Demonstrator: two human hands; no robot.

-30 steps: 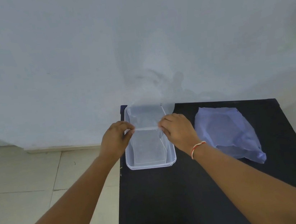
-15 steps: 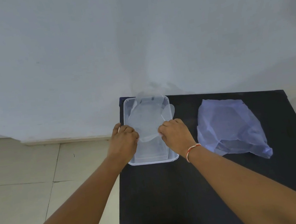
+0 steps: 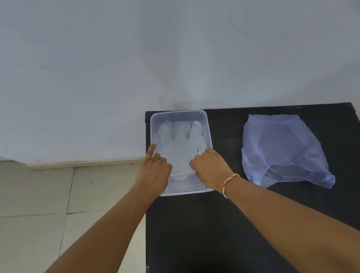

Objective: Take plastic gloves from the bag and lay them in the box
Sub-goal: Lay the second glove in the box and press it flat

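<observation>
- Thin clear plastic is what my fingertips are on: the translucent plastic glove [image 3: 181, 145] lies spread flat inside the box, its fingers pointing toward the far wall.
- My left hand [image 3: 156, 173] has the index finger stretched out along the box's left wall, the other fingers curled down onto the glove's cuff edge; pressing or pinching, I cannot tell.
- My right hand [image 3: 210, 166] is knuckles up, fingertips tucked down at the cuff's right side; whether they grip the film or only hold it flat is hidden.
- The clear rectangular plastic box [image 3: 208, 130] sits at the far left corner of the black table [image 3: 210, 235], close to the white wall [image 3: 162, 47].
- The crumpled pale blue plastic bag [image 3: 283, 148] lies to the right, apart from the box; its contents are too vague to make out.
- Handling, as I judge it: this glove is feather-light, limp and slippery, likely to cling to skin and lift when I pull away.
- Best hold is a light pinch at the cuff's two corners, so it hangs open and lies down flat.
</observation>
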